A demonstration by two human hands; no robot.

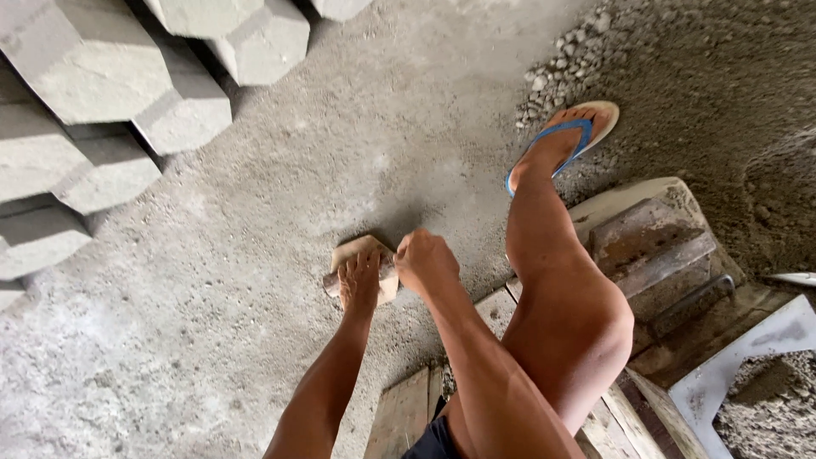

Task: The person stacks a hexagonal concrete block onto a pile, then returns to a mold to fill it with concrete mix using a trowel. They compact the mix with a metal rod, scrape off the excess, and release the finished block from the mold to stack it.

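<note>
Wooden block on floor — under left hand, beside right hand.

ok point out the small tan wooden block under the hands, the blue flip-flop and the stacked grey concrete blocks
small tan wooden block (360, 252), head view, bare top near its far edge
blue flip-flop (575, 129), head view, strap over the foot
stacked grey concrete blocks (85, 59), head view, flat face of one block

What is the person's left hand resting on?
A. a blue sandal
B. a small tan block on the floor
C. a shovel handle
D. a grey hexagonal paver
B: the left hand lies flat on the small tan block on the concrete floor, with the right hand closed beside it; the pavers sit stacked apart at upper left.
</note>
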